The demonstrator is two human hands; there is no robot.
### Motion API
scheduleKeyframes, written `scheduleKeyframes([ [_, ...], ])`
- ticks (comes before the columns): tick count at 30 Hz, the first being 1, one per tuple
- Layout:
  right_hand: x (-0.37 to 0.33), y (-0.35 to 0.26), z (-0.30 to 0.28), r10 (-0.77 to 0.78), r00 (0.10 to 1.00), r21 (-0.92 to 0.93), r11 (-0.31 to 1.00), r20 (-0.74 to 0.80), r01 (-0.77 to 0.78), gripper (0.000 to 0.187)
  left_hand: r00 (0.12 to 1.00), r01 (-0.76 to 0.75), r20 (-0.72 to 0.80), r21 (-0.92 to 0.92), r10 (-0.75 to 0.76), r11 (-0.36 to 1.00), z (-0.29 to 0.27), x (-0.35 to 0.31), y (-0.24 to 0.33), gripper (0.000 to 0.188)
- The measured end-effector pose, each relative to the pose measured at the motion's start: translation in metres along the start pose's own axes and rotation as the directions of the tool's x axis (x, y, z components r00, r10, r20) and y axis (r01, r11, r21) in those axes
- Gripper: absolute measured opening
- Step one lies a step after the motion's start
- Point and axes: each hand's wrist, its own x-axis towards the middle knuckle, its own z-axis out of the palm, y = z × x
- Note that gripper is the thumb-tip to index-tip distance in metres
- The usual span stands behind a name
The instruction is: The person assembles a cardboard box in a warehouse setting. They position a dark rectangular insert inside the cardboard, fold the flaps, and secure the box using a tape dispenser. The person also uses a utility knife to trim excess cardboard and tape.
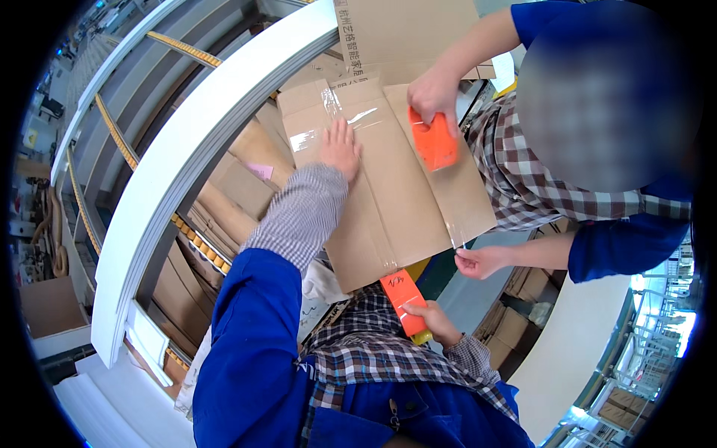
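A brown cardboard box lies in front of me, its flaps folded down and strips of clear tape along its edges. My left hand rests flat on its far left part, fingers stretched out, below a shiny piece of tape. Close to my body, my right hand is wrapped round an orange tape dispenser, whose front end meets the near edge of the box. Across from me, a co-worker's hand grips another orange tape dispenser over the box. That person's other hand pinches at the box's right corner.
A white curved-looking frame edge runs along the left, with yellow roller strips beyond it. Stacked cardboard lies below. Another cardboard piece stands at the far side. A pale surface is at the right.
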Motion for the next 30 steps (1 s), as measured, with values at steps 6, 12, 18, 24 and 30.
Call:
scheduleKeyframes([
  [6, -0.001, -0.005, -0.001, -0.047, 0.999, -0.104, 0.994, -0.016, 0.045, 0.029, 0.967, -0.252, -0.153, -0.419, 0.205, 0.873, -0.015, -0.121, 0.055, 0.053],
  [12, -0.009, -0.002, -0.003, -0.021, 0.999, -0.174, 0.985, -0.042, 0.013, 0.034, 0.908, -0.419, -0.187, -0.478, 0.376, 0.772, -0.024, -0.178, 0.064, 0.055],
  [18, -0.025, -0.038, -0.001, 0.077, 0.997, -0.471, 0.879, -0.011, -0.073, 0.032, 0.900, -0.437, -0.202, -0.441, 0.388, 0.784, -0.045, -0.187, 0.073, 0.071],
  [24, -0.042, -0.038, 0.002, 0.137, 0.989, -0.652, 0.744, -0.063, -0.145, 0.049, 0.917, -0.399, -0.190, -0.399, 0.351, 0.825, -0.057, -0.199, 0.078, 0.074],
  [30, -0.108, 0.022, -0.003, -0.075, 0.981, -0.774, 0.626, -0.178, -0.092, 0.043, 0.907, -0.412, -0.186, -0.199, 0.378, 0.889, -0.043, -0.243, 0.098, 0.058],
])
